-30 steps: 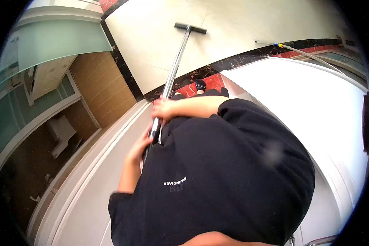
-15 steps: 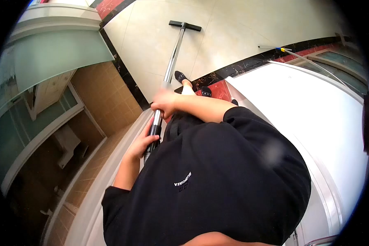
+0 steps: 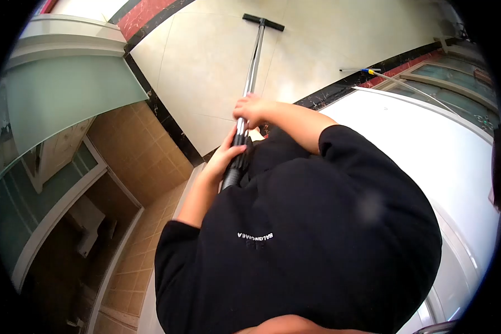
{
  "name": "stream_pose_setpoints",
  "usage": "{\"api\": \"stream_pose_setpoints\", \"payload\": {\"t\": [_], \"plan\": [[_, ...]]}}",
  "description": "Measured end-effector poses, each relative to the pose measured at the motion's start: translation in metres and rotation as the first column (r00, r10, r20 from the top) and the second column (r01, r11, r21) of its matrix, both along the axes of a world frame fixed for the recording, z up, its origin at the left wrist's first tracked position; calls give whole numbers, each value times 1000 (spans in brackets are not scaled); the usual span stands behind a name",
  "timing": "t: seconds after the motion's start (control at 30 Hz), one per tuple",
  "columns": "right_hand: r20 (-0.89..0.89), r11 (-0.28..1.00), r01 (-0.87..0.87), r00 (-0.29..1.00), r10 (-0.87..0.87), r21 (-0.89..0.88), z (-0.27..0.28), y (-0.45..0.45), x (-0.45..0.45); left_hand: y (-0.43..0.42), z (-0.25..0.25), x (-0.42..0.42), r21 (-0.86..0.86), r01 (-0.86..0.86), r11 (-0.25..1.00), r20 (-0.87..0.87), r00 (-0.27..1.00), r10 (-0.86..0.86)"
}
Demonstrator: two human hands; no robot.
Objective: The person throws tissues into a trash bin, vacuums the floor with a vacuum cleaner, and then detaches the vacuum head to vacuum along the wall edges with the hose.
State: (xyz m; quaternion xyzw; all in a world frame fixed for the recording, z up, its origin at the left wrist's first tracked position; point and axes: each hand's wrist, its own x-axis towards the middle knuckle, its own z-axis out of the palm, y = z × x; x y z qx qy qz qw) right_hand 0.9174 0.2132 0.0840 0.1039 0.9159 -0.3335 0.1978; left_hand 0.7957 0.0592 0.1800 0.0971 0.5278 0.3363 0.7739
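A vacuum cleaner wand (image 3: 253,67), a long silver tube, slants away from me across the floor. At its far end the wide black floor head (image 3: 263,23) lies on the pale tiles. My right hand (image 3: 251,109) is closed around the metal tube, slightly blurred. Nearer my body, my left hand (image 3: 226,155) wraps the black grip, its thumb lying across the top. Below that hand a black ribbed hose end (image 3: 231,178) shows, and the rest of it is hidden against my black shirt.
A long-handled tool with a blue and yellow joint (image 3: 371,72) leans at the right. A white panel (image 3: 406,128) stands close on my right. On the left are a frosted glass door (image 3: 78,83) and brown tiles (image 3: 142,133). A black border strip (image 3: 170,122) edges the pale floor.
Both hands and the wand have shifted right and forward in view, and the floor head sits farther out. My feet, visible before, are now mostly hidden. Both hands keep their hold.
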Motion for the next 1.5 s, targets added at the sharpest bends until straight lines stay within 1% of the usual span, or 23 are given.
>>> {"api": "stream_pose_setpoints", "payload": {"t": [0.03,0.1,0.13,0.23,0.27,0.3,0.33,0.43,0.53,0.63,0.77,0.83,0.87,0.93,1.0,1.07,1.1,1.2,1.27,1.33,1.37,1.4,1.5], "plan": [[92,995,-77,992,82,-62,11,-10,-16,-19,4,-13,-26,-35,999,25,999,36],[97,964,-200,971,219,-175,9,-48,-47,-65,15,-38,-59,-39,997,-31,999,37],[43,923,-324,940,339,-209,14,-68,-63,-87,28,-48,9,23,1000,-103,994,-21],[-137,643,-577,788,600,-503,33,-133,-100,-204,49,-33,-359,-313,879,11,941,340],[-252,456,-709,651,715,-538,27,-166,-117,-223,59,-28,-414,-375,830,-11,913,407],[-391,410,-689,697,601,-597,37,-176,-117,-230,65,-23,-423,-398,814,-36,905,424],[-402,341,-701,666,628,-627,51,-183,-122,-234,72,-19,-416,-405,814,-69,907,416],[-423,301,-734,621,659,-609,55,-186,-126,-225,74,-15,-357,-381,853,-162,924,345],[-329,444,-693,686,650,-568,43,-156,-116,-206,64,-20,-304,-324,896,-209,940,269],[-231,703,-586,808,541,-404,46,-117,-104,-179,49,-31,-244,-222,944,-251,955,160],[-299,875,-416,892,340,-247,43,-62,-96,-123,30,-48,-118,-42,992,-331,944,1],[-248,920,-366,913,325,-141,38,-30,-94,-78,25,-55,-57,75,996,-370,925,-90],[-211,939,-325,931,297,-114,41,-7,-88,-38,32,-55,-87,195,977,-389,896,-213],[-194,966,-221,962,193,-135,31,36,-66,31,41,-38,-128,120,985,-213,966,-145],[-153,992,-101,984,88,-80,12,85,-42,107,49,-12,-126,174,977,-226,954,-199],[-127,999,9,992,-14,-41,-1,130,-10,147,18,-1,-148,214,966,-179,955,-238],[-160,997,65,984,-72,-52,-1,152,11,181,31,15,-251,205,946,-121,963,-241],[-120,989,115,985,-126,-92,10,177,42,210,34,21,-235,281,931,-93,946,-309],[-61,983,48,996,-60,-178,20,153,43,201,61,20,-221,370,902,-134,905,-404],[-246,935,45,959,-139,-353,35,119,47,163,75,5,-188,460,868,-155,858,-489],[-301,942,48,941,-153,-331,45,104,49,137,79,-1,-227,431,873,-174,864,-472],[-371,920,12,913,-170,-392,42,97,51,143,102,23,-487,86,869,-120,979,-164],[-475,930,7,858,-194,-367,41,124,71,162,108,42,-419,45,907,-136,984,-112]]}}
